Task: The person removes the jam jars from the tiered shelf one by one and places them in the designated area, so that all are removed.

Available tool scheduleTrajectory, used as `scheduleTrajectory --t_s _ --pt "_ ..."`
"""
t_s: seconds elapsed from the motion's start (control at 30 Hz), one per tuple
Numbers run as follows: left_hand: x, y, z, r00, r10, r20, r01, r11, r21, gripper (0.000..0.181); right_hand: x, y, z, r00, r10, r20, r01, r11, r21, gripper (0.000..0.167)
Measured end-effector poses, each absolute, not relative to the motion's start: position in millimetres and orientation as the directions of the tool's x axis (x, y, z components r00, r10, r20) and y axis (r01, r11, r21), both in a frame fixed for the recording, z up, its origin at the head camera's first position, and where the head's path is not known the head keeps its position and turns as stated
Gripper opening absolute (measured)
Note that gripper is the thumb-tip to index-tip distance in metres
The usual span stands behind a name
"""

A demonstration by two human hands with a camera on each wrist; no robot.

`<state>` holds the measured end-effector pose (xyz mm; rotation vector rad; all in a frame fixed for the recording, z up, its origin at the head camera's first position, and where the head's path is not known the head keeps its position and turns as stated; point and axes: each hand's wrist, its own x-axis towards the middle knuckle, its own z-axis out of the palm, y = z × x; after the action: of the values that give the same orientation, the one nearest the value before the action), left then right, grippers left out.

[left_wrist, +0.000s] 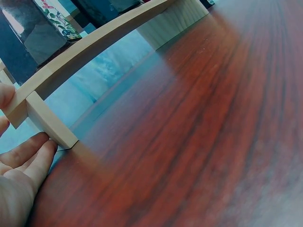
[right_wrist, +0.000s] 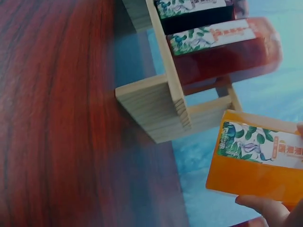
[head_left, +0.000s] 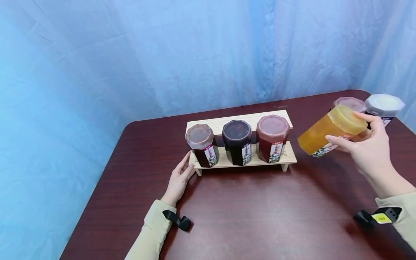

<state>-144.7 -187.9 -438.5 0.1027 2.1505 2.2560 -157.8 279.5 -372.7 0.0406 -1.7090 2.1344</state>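
A two-tier wooden rack (head_left: 243,163) stands on the table with three lidded jars on its lower shelf: brown (head_left: 202,146), near-black (head_left: 237,144) and red (head_left: 273,139). My left hand (head_left: 178,177) holds the rack's left end, its fingers (left_wrist: 41,152) against the end leg. To the right of the rack, my right hand (head_left: 372,144) grips an amber jar (head_left: 320,133) near its yellow lid, thumb on one side and fingers on the other. That jar hangs tilted above the table, its base towards the rack. Its label (right_wrist: 260,144) shows in the right wrist view.
Two more jars stand at the back right, one with a pink lid (head_left: 351,104) and one with a white lid (head_left: 385,103), partly hidden by the amber jar and right hand. Blue curtains (head_left: 195,54) hang behind the dark red wooden table (head_left: 253,216).
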Motion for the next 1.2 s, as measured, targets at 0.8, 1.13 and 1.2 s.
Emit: scheduleTrajectory --t_s 0.8,1.13,1.2 --pt "-145 -188 -437 -0.997 0.076 0.024 0.017 -0.087 0.996 0.054 -186 303 -422 -0.955 0.234 0.181 -0.083 0.374 -0.924 0.083" --pt "-144 -188 -439 -0.998 0.058 0.022 0.017 -0.078 0.997 0.054 -173 279 -390 -0.958 0.232 0.171 -0.043 0.471 -0.881 0.082" --pt "-144 -188 -439 -0.998 0.056 0.019 0.014 -0.081 0.997 0.054 -169 272 -382 -0.961 0.223 0.164 -0.028 0.51 -0.86 0.083"
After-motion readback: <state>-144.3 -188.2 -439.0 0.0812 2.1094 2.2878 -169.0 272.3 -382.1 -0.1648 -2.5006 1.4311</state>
